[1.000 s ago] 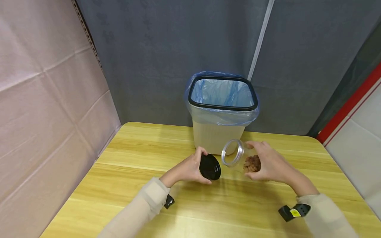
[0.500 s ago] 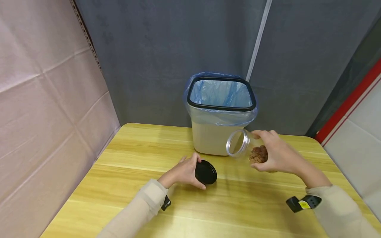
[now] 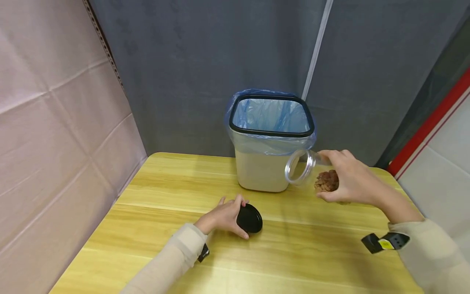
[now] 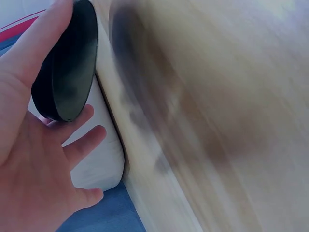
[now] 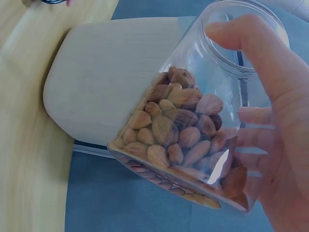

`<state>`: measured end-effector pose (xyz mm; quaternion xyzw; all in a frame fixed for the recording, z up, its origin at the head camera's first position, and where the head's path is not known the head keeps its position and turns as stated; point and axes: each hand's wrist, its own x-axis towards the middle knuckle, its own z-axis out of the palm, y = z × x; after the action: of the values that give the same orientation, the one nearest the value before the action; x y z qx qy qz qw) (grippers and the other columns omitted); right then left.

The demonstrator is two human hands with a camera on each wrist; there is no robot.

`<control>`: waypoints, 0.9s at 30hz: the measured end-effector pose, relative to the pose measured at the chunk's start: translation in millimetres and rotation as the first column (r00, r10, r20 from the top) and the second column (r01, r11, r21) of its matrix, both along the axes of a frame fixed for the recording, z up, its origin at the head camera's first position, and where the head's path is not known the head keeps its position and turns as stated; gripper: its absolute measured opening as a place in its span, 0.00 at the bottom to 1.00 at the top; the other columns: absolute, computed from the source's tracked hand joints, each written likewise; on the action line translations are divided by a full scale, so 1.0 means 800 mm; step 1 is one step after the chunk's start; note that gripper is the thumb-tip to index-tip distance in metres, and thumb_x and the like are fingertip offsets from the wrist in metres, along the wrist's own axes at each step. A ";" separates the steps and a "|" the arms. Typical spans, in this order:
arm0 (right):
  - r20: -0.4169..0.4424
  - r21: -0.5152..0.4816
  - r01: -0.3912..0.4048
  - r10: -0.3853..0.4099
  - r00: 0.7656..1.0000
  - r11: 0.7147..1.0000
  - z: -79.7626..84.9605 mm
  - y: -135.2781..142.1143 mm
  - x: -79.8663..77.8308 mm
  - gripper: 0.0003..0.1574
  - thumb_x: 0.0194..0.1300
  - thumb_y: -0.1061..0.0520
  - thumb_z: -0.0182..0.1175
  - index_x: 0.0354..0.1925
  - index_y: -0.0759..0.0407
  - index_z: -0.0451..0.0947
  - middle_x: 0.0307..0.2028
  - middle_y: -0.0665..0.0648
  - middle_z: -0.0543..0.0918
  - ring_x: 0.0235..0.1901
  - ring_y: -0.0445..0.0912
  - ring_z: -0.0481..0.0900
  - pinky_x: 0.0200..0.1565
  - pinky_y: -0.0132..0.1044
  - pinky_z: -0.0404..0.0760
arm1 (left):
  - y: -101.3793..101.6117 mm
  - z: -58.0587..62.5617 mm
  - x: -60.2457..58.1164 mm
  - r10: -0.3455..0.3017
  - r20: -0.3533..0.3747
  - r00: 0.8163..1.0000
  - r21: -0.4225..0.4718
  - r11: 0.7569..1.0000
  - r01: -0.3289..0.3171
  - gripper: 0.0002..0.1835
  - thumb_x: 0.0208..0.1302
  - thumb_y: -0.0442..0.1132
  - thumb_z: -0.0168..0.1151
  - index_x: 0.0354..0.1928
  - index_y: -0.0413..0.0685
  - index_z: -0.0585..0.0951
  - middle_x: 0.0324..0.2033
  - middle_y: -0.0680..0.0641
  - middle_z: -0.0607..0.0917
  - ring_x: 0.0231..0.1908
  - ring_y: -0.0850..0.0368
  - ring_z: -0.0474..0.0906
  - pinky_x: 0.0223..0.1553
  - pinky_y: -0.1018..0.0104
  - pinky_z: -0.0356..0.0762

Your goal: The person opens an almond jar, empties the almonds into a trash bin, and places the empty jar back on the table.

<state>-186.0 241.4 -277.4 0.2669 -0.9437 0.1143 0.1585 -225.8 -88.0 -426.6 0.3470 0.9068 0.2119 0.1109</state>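
Observation:
A round black lid point(image 3: 249, 218) is pinched by my left hand point(image 3: 225, 216) between thumb and forefinger, just above the table; in the left wrist view the lid point(image 4: 75, 63) stands on edge while the other fingers spread away from it. My right hand point(image 3: 352, 177) grips a clear plastic jar point(image 3: 308, 168) around its side. The jar is tilted, its uncovered mouth pointing left toward the bin. Brown nuts that look like almonds point(image 5: 178, 125) lie in its lower part, seen closely in the right wrist view.
A pale bin point(image 3: 262, 171) with a black rim and blue liner bag point(image 3: 273, 116) stands at the table's back, left of the jar. The wooden table point(image 3: 293, 253) spreads in front. A grey curtain point(image 3: 205, 61) hangs behind.
My right hand has carried the jar right and upward, away from the lid. The left hand has lowered the lid a little, down and left. The bin stays put.

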 end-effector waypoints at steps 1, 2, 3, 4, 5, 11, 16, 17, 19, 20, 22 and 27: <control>0.002 0.004 0.008 -0.008 1.000 1.000 0.002 0.000 0.000 0.55 0.36 0.39 0.74 0.56 0.65 0.64 0.48 0.61 0.73 0.43 0.53 0.67 0.36 0.54 0.75 | 0.000 0.000 0.000 -0.002 0.004 1.000 -0.005 1.000 0.002 0.43 0.37 0.58 0.75 0.47 0.49 0.58 0.59 0.49 0.70 0.59 0.51 0.66 0.60 0.36 0.42; 0.001 0.007 0.013 -0.013 1.000 1.000 0.004 0.001 0.001 0.55 0.36 0.39 0.74 0.56 0.65 0.64 0.48 0.61 0.73 0.42 0.53 0.67 0.35 0.54 0.76 | 0.000 -0.001 0.001 -0.003 0.008 1.000 -0.011 1.000 0.003 0.43 0.37 0.58 0.75 0.47 0.49 0.58 0.60 0.49 0.69 0.59 0.51 0.65 0.60 0.36 0.42; 0.004 0.009 0.020 -0.021 1.000 1.000 0.006 0.002 0.001 0.56 0.36 0.38 0.74 0.57 0.65 0.64 0.48 0.61 0.73 0.42 0.53 0.67 0.35 0.54 0.76 | 0.000 -0.001 0.001 -0.003 0.011 1.000 -0.018 1.000 0.003 0.43 0.37 0.58 0.75 0.48 0.49 0.58 0.60 0.48 0.69 0.59 0.50 0.65 0.60 0.36 0.42; 0.006 0.011 0.026 -0.027 1.000 1.000 0.008 0.002 0.002 0.56 0.36 0.38 0.74 0.57 0.65 0.64 0.48 0.61 0.73 0.42 0.53 0.66 0.35 0.53 0.76 | 0.000 -0.001 0.001 -0.002 0.012 1.000 -0.024 1.000 0.002 0.42 0.38 0.57 0.75 0.48 0.49 0.58 0.61 0.48 0.68 0.59 0.49 0.65 0.60 0.36 0.42; 0.010 0.010 0.036 -0.036 0.999 0.999 0.010 0.003 0.002 0.56 0.36 0.38 0.73 0.57 0.65 0.64 0.48 0.60 0.73 0.42 0.53 0.66 0.34 0.52 0.76 | 0.000 -0.001 0.001 0.001 0.014 1.000 -0.031 1.000 0.000 0.42 0.38 0.57 0.75 0.47 0.49 0.58 0.61 0.48 0.68 0.59 0.49 0.64 0.60 0.36 0.43; 0.044 0.005 0.092 -0.093 0.995 0.996 0.021 0.005 0.005 0.55 0.35 0.37 0.74 0.57 0.61 0.65 0.45 0.56 0.72 0.41 0.50 0.64 0.31 0.47 0.75 | 0.000 -0.002 0.002 0.017 0.038 0.999 -0.069 0.997 -0.014 0.43 0.38 0.55 0.76 0.50 0.48 0.60 0.60 0.48 0.69 0.58 0.49 0.66 0.60 0.37 0.43; 0.041 0.008 0.094 -0.094 0.995 0.996 0.027 0.006 0.005 0.55 0.36 0.37 0.74 0.57 0.61 0.65 0.44 0.56 0.72 0.40 0.49 0.64 0.31 0.46 0.74 | -0.001 -0.001 0.003 0.041 0.046 0.998 -0.128 0.991 -0.035 0.44 0.37 0.54 0.76 0.51 0.48 0.60 0.55 0.48 0.72 0.56 0.51 0.67 0.60 0.38 0.43; 0.042 0.009 0.095 -0.095 0.995 0.995 0.028 0.007 0.004 0.55 0.36 0.37 0.74 0.57 0.61 0.64 0.44 0.56 0.72 0.40 0.49 0.64 0.31 0.46 0.74 | 0.000 -0.001 0.004 0.045 0.046 0.998 -0.138 0.990 -0.039 0.44 0.37 0.54 0.76 0.51 0.48 0.60 0.54 0.48 0.73 0.56 0.51 0.67 0.61 0.38 0.44; 0.045 0.010 0.100 -0.101 0.994 0.995 0.030 0.008 0.004 0.55 0.36 0.36 0.73 0.57 0.61 0.64 0.44 0.56 0.71 0.40 0.50 0.64 0.31 0.46 0.74 | 0.000 -0.001 0.005 0.053 0.044 0.998 -0.156 0.987 -0.045 0.44 0.36 0.55 0.76 0.51 0.48 0.60 0.52 0.48 0.75 0.56 0.51 0.68 0.61 0.38 0.44; 0.046 0.012 0.103 -0.103 0.994 0.995 0.031 0.008 0.004 0.55 0.36 0.36 0.73 0.57 0.61 0.64 0.44 0.56 0.71 0.40 0.50 0.64 0.30 0.45 0.73 | 0.000 0.000 0.006 0.057 0.043 0.997 -0.165 0.985 -0.049 0.44 0.36 0.55 0.77 0.51 0.49 0.60 0.51 0.48 0.76 0.55 0.51 0.68 0.61 0.38 0.44; 0.049 0.013 0.106 -0.107 0.993 0.994 0.032 0.008 0.004 0.56 0.36 0.36 0.73 0.57 0.61 0.64 0.44 0.57 0.71 0.41 0.50 0.64 0.31 0.46 0.74 | 0.001 0.001 0.007 0.062 0.040 0.997 -0.184 0.981 -0.054 0.44 0.35 0.55 0.77 0.50 0.49 0.61 0.48 0.48 0.77 0.54 0.52 0.69 0.60 0.38 0.45; 0.050 0.011 0.107 -0.107 0.993 0.994 0.035 0.009 0.004 0.55 0.36 0.37 0.74 0.57 0.62 0.64 0.45 0.57 0.71 0.41 0.50 0.64 0.31 0.47 0.74 | 0.001 0.002 0.008 0.083 0.038 0.996 -0.224 0.972 -0.073 0.42 0.36 0.54 0.77 0.49 0.49 0.61 0.44 0.49 0.79 0.53 0.52 0.70 0.60 0.39 0.47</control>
<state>-183.1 248.7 -249.5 0.2137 -0.9607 0.1085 0.1397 -219.4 -87.4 -425.2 0.2914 0.9349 0.1213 0.1622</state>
